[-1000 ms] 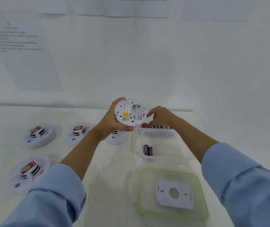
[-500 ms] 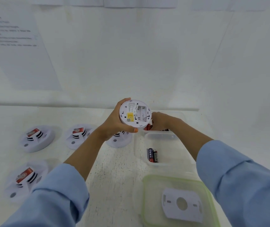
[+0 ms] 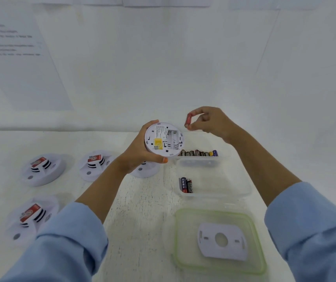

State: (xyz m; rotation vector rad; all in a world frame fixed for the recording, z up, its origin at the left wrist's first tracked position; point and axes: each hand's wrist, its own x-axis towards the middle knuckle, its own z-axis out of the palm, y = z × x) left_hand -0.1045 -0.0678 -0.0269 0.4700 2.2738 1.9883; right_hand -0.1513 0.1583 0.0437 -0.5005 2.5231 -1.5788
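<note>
Above the white table, left hand fingers gripping upturned smoke detector, right hand fingers pinching red battery

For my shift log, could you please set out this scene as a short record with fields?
Left hand: grips a white smoke detector, back facing the camera
Battery bay: open, looks empty
Right hand: pinches a red battery just above the detector, apart from it
Far tub: row of batteries
Near tub: two batteries
Green-rimmed lid: holds a white mounting plate
Table: other detectors to the left
</note>
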